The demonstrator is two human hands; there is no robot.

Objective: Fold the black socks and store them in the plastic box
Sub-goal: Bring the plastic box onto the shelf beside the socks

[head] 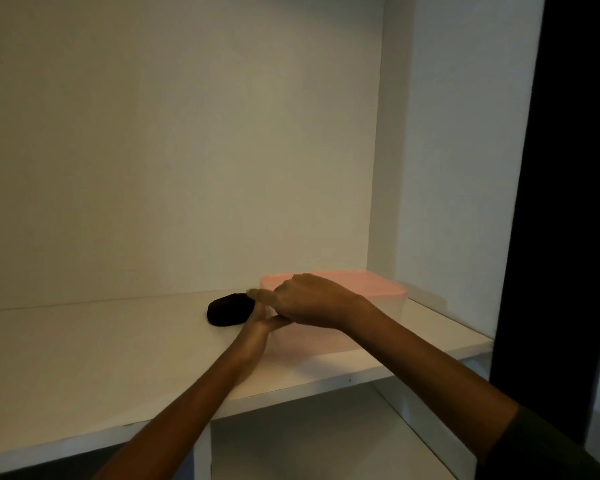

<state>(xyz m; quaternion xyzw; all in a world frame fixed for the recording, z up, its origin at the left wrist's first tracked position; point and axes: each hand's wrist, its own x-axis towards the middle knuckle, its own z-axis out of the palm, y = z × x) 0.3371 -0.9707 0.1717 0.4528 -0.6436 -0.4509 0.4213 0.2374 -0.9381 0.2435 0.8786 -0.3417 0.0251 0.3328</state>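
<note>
Nearest the lens: dark sleeve [548, 452] on my right arm, entering from 5 o'clock. My bare left forearm comes in from 7 o'clock.

Shelf [84, 358]: white board inside a white cupboard, carrying everything below. A lower compartment shows beneath its front edge.

Plastic box [378, 308]: clear walls, standing on the shelf toward the 3 o'clock side, close to the back panel. A pink lid [361, 282] sits on top of it; the image is blurred here, so I cannot say whether it is fully seated.

Right hand [312, 303]: back of hand up, lying over the lid's corner at the box's 9 o'clock end, thumb stretched out toward 9 o'clock. Fingers are hidden behind the knuckles; grasping or merely resting, cannot tell.

Left hand [260, 322]: tucked under the right hand, against the box's 9 o'clock wall. Fingers covered; state cannot be told.

Black socks [227, 311]: one rolled, rounded bundle, lying on the shelf outside the box, just beside its 9 o'clock end, next to both hands. Contact with the hands: unclear.
</note>
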